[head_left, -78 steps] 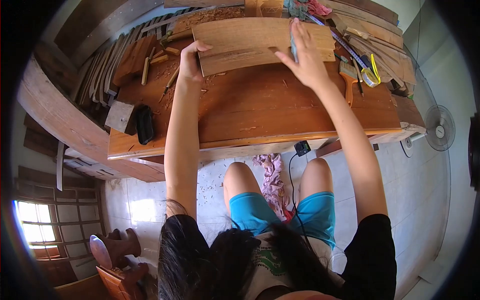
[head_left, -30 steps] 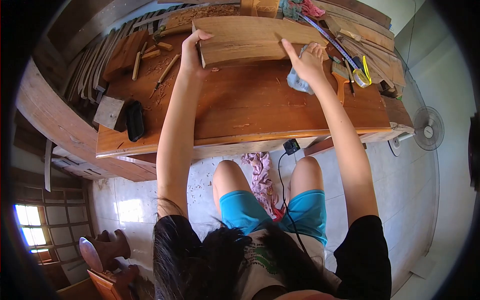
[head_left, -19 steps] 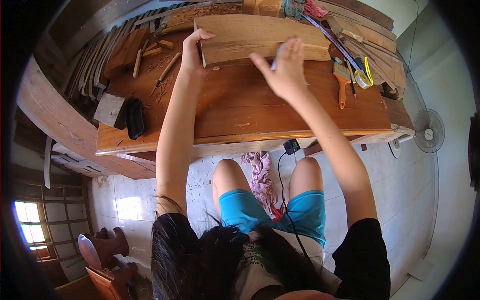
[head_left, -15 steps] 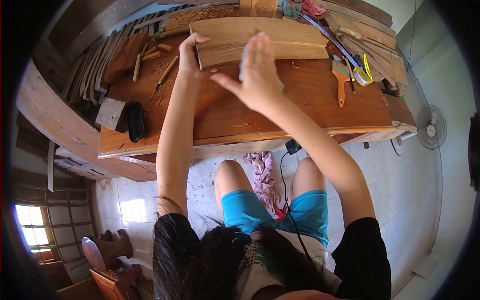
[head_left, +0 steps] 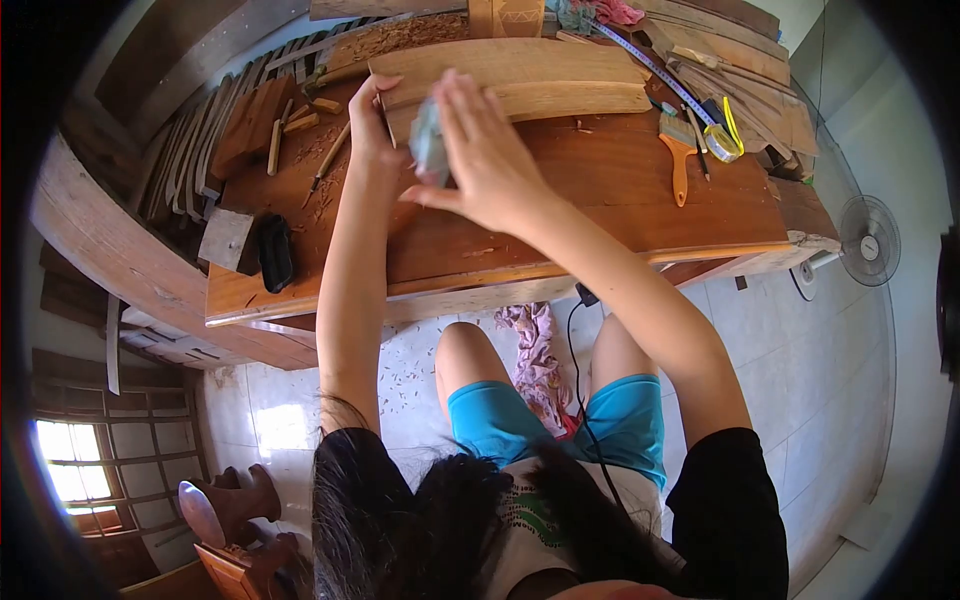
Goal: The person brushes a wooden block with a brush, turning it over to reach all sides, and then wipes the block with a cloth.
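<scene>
A long, slightly curved wooden block (head_left: 560, 98) lies across the far side of the wooden table (head_left: 600, 200). My left hand (head_left: 374, 125) grips its left end, with the thumb over the top edge. My right hand (head_left: 490, 150) holds a grey-green folded sheet (head_left: 430, 142) under its fingers, close to the near face of the block by that end. The hand is smeared by motion, and part of the sheet is hidden behind the fingers.
To the right lie a paintbrush (head_left: 679, 160), a pencil (head_left: 698, 135) and a tape measure (head_left: 722, 143) with its blade out. On the left are a chisel-like tool (head_left: 325, 168), a black case (head_left: 274, 253) and a wooden block (head_left: 230, 240). Wood strips are stacked at both sides.
My right hand has moved left along the block with the sheet, towards my left hand, and more of the sheet shows. My left hand keeps its hold on the left end.
</scene>
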The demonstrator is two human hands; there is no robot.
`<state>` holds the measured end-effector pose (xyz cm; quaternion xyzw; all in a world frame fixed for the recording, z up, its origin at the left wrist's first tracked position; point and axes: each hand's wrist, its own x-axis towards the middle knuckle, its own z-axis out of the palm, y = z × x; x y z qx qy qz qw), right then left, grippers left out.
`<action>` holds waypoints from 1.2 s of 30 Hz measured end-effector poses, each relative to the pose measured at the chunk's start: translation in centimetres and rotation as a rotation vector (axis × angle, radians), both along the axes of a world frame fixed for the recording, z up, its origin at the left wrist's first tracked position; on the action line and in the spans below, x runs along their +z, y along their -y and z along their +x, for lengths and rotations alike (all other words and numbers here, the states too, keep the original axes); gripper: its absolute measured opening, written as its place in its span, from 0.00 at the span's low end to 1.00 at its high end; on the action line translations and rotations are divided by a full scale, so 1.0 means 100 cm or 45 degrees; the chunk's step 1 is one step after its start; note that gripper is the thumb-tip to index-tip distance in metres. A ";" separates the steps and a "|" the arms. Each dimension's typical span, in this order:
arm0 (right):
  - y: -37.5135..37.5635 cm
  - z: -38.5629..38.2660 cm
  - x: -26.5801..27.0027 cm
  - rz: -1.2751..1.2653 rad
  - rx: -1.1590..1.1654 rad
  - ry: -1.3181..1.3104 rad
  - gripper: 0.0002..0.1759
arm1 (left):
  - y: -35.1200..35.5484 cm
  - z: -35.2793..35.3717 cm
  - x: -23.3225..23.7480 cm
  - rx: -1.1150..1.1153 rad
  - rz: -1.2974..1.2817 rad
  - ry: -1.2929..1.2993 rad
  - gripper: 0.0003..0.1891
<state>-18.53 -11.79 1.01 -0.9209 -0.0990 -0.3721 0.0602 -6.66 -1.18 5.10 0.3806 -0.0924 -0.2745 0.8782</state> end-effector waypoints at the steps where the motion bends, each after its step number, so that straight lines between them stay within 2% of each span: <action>1: 0.015 -0.004 -0.003 -0.023 -0.084 0.003 0.69 | 0.002 0.022 -0.016 -0.033 -0.024 0.051 0.21; 6: 0.105 -0.013 -0.029 0.102 -0.482 -0.120 0.69 | -0.001 0.026 -0.020 -0.049 0.053 0.151 0.23; 9: 0.151 -0.016 -0.025 0.469 -0.671 -0.344 0.71 | 0.000 0.025 -0.020 -0.067 0.053 0.154 0.23; 12: 0.199 -0.008 -0.029 0.848 -0.777 -0.321 0.77 | -0.002 0.028 -0.021 -0.110 0.060 0.185 0.24; 17: 0.179 0.020 -0.017 1.006 -0.955 -0.198 0.76 | -0.005 0.032 -0.024 -0.140 0.074 0.267 0.25; 18: 0.166 0.024 -0.008 0.923 -0.978 -0.261 0.74 | -0.003 0.029 -0.021 -0.118 0.052 0.273 0.25; 24: 0.084 0.065 0.013 0.392 -0.492 -0.006 0.70 | -0.002 0.021 -0.017 -0.113 -0.042 0.174 0.19; 26: 0.051 0.074 0.024 0.334 -0.320 -0.028 0.69 | -0.004 0.019 -0.015 -0.137 -0.049 0.163 0.19; 29: 0.019 0.083 0.023 0.213 -0.074 0.086 0.61 | -0.003 0.039 -0.029 -0.067 -0.071 0.148 0.18; 32: 0.025 0.084 0.025 0.412 0.295 0.029 0.50 | -0.001 0.036 -0.029 -0.086 -0.124 0.173 0.18; 33: 0.033 0.082 0.025 0.366 0.288 0.042 0.40 | 0.000 0.033 -0.026 -0.111 -0.103 0.163 0.18; 36: 0.065 0.079 0.014 0.225 0.077 0.076 0.36 | 0.000 0.027 -0.022 -0.067 0.018 0.190 0.24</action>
